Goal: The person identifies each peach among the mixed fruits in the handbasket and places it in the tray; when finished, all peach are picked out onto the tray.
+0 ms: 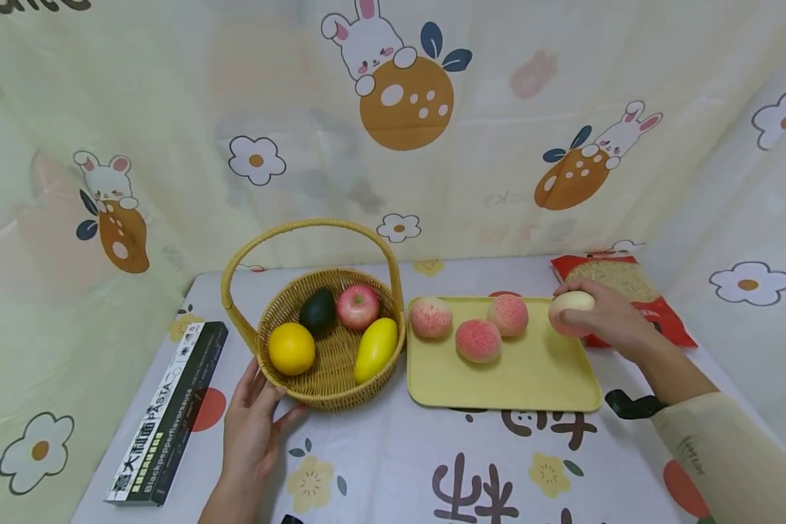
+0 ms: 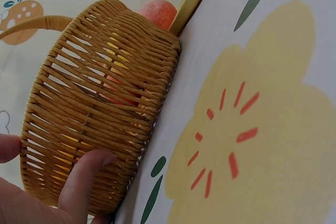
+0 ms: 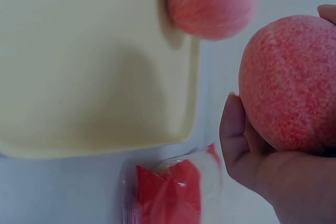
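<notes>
My right hand (image 1: 616,320) grips a pale pink peach (image 3: 291,85) between thumb and fingers, above the back right corner of the yellow tray (image 1: 530,386). On that tray lie three other peaches (image 1: 478,340). At the front left of a wicker basket (image 1: 340,400), my left hand (image 1: 252,422) rests against the woven side. Its thumb (image 2: 84,179) lies along the outer wall, with the fingers spread. Inside the basket are an orange (image 1: 291,349), an avocado (image 1: 318,311), a red apple (image 1: 358,307) and a yellow mango (image 1: 376,351).
A black and white pasta box (image 1: 170,415) lies at the left side of the table. Behind my right hand is a red and clear bag (image 1: 658,320). The basket's tall handle (image 1: 314,223) arches over it, and a printed curtain (image 1: 288,87) hangs behind the table.
</notes>
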Demonstrator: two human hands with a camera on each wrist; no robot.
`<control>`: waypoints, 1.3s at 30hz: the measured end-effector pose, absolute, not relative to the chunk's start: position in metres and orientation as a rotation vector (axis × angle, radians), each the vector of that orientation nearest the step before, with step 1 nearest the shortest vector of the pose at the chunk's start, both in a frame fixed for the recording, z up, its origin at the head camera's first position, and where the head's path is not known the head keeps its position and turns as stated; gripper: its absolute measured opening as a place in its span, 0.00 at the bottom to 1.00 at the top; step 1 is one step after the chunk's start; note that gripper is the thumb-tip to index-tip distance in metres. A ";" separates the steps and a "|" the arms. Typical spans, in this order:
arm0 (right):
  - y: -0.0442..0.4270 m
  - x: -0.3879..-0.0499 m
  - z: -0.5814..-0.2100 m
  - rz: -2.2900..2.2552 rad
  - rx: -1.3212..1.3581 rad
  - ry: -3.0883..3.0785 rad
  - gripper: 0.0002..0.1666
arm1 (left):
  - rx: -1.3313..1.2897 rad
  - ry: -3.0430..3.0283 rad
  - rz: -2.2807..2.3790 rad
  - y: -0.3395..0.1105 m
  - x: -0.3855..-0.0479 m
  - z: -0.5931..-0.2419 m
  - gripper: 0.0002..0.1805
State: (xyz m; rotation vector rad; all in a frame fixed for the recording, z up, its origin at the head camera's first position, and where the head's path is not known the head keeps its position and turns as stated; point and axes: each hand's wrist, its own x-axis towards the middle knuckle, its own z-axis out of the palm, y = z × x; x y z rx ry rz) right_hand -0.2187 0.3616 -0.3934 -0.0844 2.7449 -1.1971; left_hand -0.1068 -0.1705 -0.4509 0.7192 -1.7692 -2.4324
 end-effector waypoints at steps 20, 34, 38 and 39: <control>0.355 -0.249 -0.431 -1.098 -0.046 2.735 0.42 | 0.722 -1.773 -2.444 -0.169 -0.107 -0.451 0.47; 0.356 -0.234 -0.411 -1.025 -0.091 2.793 0.47 | 0.732 -1.774 -2.436 -0.170 -0.107 -0.451 0.46; 0.357 -0.222 -0.405 -0.974 -0.120 2.846 0.48 | 0.740 -1.774 -2.430 -0.171 -0.107 -0.452 0.46; 0.357 -0.219 -0.404 -0.957 -0.120 2.859 0.48 | 0.744 -1.775 -2.428 -0.171 -0.107 -0.452 0.46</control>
